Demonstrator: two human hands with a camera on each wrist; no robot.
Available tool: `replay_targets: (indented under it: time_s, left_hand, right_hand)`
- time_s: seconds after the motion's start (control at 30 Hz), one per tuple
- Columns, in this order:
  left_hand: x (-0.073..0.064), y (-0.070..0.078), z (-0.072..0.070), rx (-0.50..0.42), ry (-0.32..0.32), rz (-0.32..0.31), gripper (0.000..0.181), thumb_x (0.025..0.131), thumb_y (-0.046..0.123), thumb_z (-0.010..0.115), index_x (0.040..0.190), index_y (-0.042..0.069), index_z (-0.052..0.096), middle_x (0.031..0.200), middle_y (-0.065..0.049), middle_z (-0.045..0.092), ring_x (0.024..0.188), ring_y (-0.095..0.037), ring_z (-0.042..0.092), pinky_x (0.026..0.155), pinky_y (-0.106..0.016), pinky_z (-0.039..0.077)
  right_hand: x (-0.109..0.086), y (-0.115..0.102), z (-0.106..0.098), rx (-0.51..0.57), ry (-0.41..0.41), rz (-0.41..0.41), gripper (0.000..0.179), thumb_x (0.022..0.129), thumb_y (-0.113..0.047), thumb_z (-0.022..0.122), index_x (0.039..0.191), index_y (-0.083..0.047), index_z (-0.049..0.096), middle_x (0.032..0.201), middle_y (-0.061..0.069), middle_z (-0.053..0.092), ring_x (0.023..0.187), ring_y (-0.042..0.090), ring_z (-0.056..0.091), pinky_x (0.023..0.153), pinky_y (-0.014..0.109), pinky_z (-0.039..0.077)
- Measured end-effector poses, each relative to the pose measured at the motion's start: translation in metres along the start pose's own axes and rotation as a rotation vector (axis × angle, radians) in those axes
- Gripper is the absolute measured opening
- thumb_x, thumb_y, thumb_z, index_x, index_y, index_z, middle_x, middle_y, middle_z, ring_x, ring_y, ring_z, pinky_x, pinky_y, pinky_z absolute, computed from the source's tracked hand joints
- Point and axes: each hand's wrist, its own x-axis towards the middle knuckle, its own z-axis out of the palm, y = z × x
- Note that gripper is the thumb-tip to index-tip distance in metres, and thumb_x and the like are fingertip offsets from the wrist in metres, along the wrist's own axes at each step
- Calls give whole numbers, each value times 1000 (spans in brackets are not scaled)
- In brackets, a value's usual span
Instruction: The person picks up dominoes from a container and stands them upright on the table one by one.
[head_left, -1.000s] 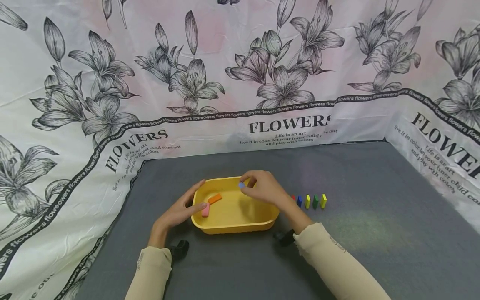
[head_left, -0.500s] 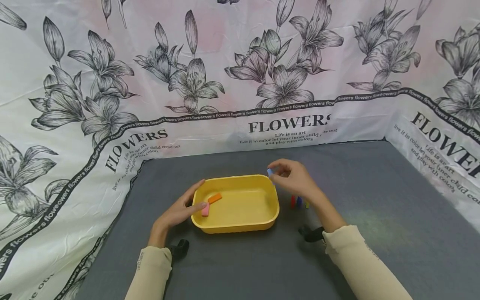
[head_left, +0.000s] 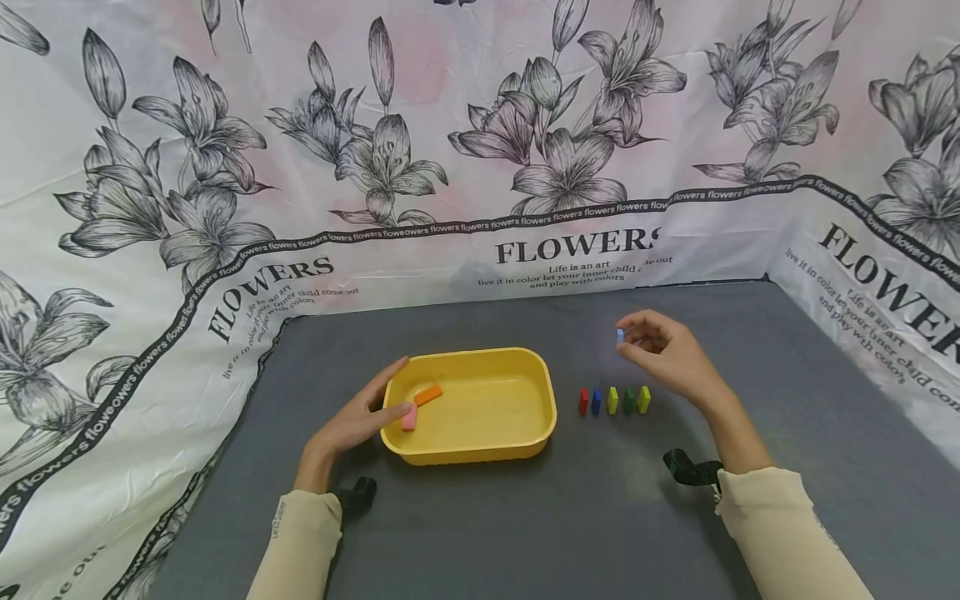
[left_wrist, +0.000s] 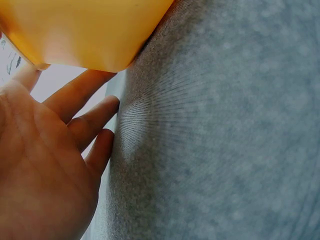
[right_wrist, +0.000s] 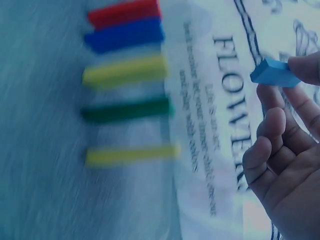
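In the head view my left hand (head_left: pixel 360 423) holds the left end of a yellow plastic tub (head_left: pixel 480 458), thumb over the rim, fingers along the outside wall. Inside lie an orange block (head_left: pixel 428 395) and a pink block (head_left: pixel 408 418) near the thumb. My right hand (head_left: pixel 667 354) pinches a light blue block (right_wrist: pixel 275 73) between thumb and fingertips, raised beyond the row of blocks. That row stands upright right of the tub: red block (head_left: pixel 583 402), blue block (head_left: pixel 596 402), yellow block (head_left: pixel 612 401), green block (head_left: pixel 629 402) and another yellow block (head_left: pixel 644 400).
A dark grey table (head_left: pixel 480 533) carries everything. White cloth (head_left: pixel 420 275) with printed flowers and lettering borders it at the back and both sides. Black wrist straps (head_left: pixel 690 469) hang below the sleeves.
My right hand has carried the light blue block from over the tub to the right, past the rim and beyond the row, which now shows fully. The left hand stays at the tub.
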Motion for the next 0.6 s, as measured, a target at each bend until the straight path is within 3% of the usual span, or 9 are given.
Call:
replay_targets:
  time_s: [0.27, 0.6]
  left_hand:
    - [3, -2, 0, 8, -6, -2, 79, 96, 42, 67, 160, 45, 21, 171, 2, 19, 155, -34, 25, 123, -65, 21]
    - [3, -1, -1, 7, -11, 4, 77, 97, 42, 66, 160, 43, 22, 171, -1, 20, 154, -35, 26, 123, -66, 21]
  right_hand:
    - [-16, 28, -25, -25, 28, 11, 31, 100, -26, 67, 126, -11, 61, 107, -7, 64, 88, 7, 63, 73, 23, 52]
    - [-23, 44, -48, -89, -97, 23, 28, 98, -16, 69, 123, -6, 62, 105, 3, 65, 86, 10, 66, 70, 28, 53]
